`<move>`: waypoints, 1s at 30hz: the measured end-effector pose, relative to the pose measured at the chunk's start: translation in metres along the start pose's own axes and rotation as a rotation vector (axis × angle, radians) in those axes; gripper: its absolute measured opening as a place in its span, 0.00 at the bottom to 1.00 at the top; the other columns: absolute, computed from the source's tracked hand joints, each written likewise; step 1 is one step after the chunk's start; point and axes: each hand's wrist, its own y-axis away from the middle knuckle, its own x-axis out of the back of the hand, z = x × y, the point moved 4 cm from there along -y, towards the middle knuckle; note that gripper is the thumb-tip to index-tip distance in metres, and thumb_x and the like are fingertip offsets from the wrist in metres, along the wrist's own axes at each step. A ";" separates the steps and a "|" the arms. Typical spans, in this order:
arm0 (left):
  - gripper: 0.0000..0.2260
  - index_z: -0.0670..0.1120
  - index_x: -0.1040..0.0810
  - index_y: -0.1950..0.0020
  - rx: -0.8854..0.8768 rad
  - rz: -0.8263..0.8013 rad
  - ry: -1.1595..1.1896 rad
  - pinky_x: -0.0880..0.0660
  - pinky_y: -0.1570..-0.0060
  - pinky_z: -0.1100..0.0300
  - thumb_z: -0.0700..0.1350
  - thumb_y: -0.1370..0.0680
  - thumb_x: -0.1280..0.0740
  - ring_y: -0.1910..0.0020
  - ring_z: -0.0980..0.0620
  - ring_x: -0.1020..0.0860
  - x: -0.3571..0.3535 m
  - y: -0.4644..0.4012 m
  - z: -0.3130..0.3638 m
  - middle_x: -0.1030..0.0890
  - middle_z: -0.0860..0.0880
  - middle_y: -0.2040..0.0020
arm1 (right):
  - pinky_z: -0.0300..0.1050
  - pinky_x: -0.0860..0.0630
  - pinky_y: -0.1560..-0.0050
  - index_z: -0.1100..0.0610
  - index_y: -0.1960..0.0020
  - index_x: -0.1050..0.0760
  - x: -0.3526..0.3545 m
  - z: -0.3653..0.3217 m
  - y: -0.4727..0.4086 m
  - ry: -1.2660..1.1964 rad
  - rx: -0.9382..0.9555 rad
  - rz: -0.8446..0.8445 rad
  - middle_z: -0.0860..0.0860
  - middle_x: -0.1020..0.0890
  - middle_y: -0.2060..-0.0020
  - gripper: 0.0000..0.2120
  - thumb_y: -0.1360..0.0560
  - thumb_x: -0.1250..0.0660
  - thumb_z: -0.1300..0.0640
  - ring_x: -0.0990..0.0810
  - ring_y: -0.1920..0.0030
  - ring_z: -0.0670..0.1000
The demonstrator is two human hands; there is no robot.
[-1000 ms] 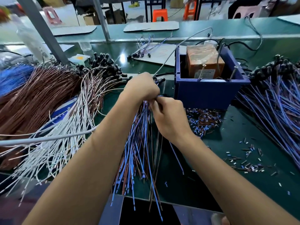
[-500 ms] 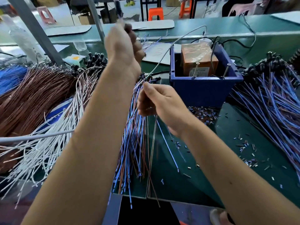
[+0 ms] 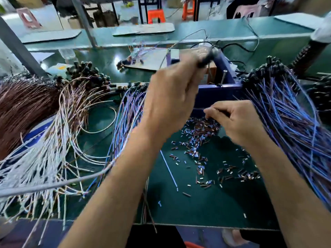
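Observation:
My left hand (image 3: 172, 97) is raised over the middle of the bench and grips the black connector end of a thin wire (image 3: 207, 58), which is blurred by motion above the blue box (image 3: 216, 93). My right hand (image 3: 238, 122) sits lower, in front of the box, with its fingers curled and thumb and forefinger pinching what looks like the wire's thin loose end. A fan of blue and purple wires (image 3: 125, 122) lies on the green bench (image 3: 206, 203) under my left forearm.
Cut insulation scraps (image 3: 197, 133) litter the bench in front of the box. A big bundle of blue wires (image 3: 286, 126) lies on the right, white wires (image 3: 44, 149) and brown wires (image 3: 21, 108) on the left. A grey cable (image 3: 53, 183) crosses the left side.
My left hand lifted a wire out of the middle bundle and swung it right, over the blue box. My right hand moved right, to the front of the box.

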 end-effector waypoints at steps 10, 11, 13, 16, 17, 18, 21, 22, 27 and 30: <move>0.13 0.42 0.23 0.49 0.022 -0.289 0.084 0.26 0.63 0.44 0.49 0.15 0.40 0.63 0.41 0.22 -0.078 0.054 -0.021 0.19 0.48 0.62 | 0.28 0.31 0.64 0.44 0.60 0.20 -0.016 0.005 0.012 -0.238 -0.123 0.076 0.35 0.19 0.70 0.12 0.22 0.30 0.59 0.22 0.68 0.36; 0.13 0.41 0.24 0.52 0.023 -0.271 0.101 0.26 0.64 0.44 0.49 0.16 0.39 0.64 0.42 0.23 -0.078 0.053 -0.025 0.20 0.48 0.64 | 0.30 0.30 0.65 0.45 0.61 0.18 -0.017 0.007 0.013 -0.273 -0.163 0.087 0.37 0.18 0.70 0.12 0.22 0.28 0.59 0.22 0.69 0.37; 0.12 0.43 0.27 0.56 0.051 -0.245 0.118 0.27 0.65 0.46 0.48 0.16 0.36 0.66 0.44 0.26 -0.080 0.055 -0.033 0.24 0.51 0.66 | 0.33 0.28 0.68 0.50 0.61 0.17 -0.014 0.010 0.014 -0.346 -0.225 0.113 0.42 0.17 0.71 0.09 0.23 0.25 0.58 0.22 0.71 0.40; 0.07 0.46 0.26 0.55 0.087 -0.195 0.086 0.28 0.65 0.49 0.45 0.18 0.33 0.66 0.48 0.29 -0.080 0.059 -0.044 0.27 0.54 0.66 | 0.39 0.30 0.76 0.54 0.59 0.16 -0.010 0.019 0.016 -0.498 -0.356 0.169 0.52 0.16 0.70 0.06 0.23 0.24 0.56 0.23 0.74 0.47; 0.03 0.45 0.23 0.53 0.099 -0.199 0.092 0.27 0.63 0.49 0.43 0.20 0.33 0.65 0.48 0.27 -0.080 0.060 -0.048 0.24 0.53 0.64 | 0.40 0.30 0.78 0.55 0.58 0.16 -0.010 0.022 0.017 -0.538 -0.391 0.178 0.53 0.16 0.70 0.06 0.23 0.24 0.57 0.23 0.75 0.48; 0.02 0.46 0.21 0.50 0.107 -0.209 0.102 0.25 0.61 0.49 0.43 0.21 0.33 0.62 0.48 0.24 -0.080 0.061 -0.051 0.21 0.53 0.61 | 0.40 0.30 0.78 0.55 0.58 0.16 -0.011 0.024 0.018 -0.552 -0.407 0.172 0.54 0.16 0.70 0.06 0.22 0.24 0.58 0.23 0.75 0.49; 0.07 0.48 0.18 0.48 0.113 -0.238 0.191 0.23 0.57 0.52 0.39 0.24 0.30 0.58 0.52 0.20 -0.084 0.062 -0.047 0.17 0.55 0.58 | 0.39 0.30 0.79 0.54 0.59 0.17 -0.017 0.024 0.019 -0.547 -0.405 0.125 0.54 0.16 0.70 0.08 0.22 0.26 0.59 0.22 0.75 0.49; 0.07 0.48 0.17 0.49 0.113 -0.236 0.229 0.23 0.58 0.55 0.38 0.24 0.29 0.59 0.55 0.20 -0.085 0.062 -0.045 0.18 0.57 0.59 | 0.39 0.30 0.79 0.54 0.60 0.17 -0.018 0.024 0.019 -0.562 -0.404 0.124 0.54 0.16 0.70 0.08 0.22 0.26 0.59 0.22 0.75 0.49; 0.07 0.47 0.16 0.52 0.241 -0.202 0.279 0.22 0.59 0.60 0.36 0.25 0.27 0.61 0.57 0.19 -0.086 0.063 -0.051 0.17 0.57 0.61 | 0.39 0.30 0.80 0.55 0.61 0.17 -0.016 0.025 0.019 -0.621 -0.442 0.164 0.55 0.16 0.70 0.09 0.22 0.25 0.55 0.23 0.76 0.49; 0.09 0.50 0.18 0.56 0.300 -0.208 0.299 0.25 0.62 0.65 0.36 0.24 0.27 0.63 0.58 0.20 -0.087 0.065 -0.052 0.17 0.55 0.64 | 0.38 0.32 0.81 0.56 0.63 0.18 -0.017 0.026 0.020 -0.637 -0.490 0.189 0.54 0.18 0.73 0.12 0.23 0.24 0.53 0.24 0.78 0.48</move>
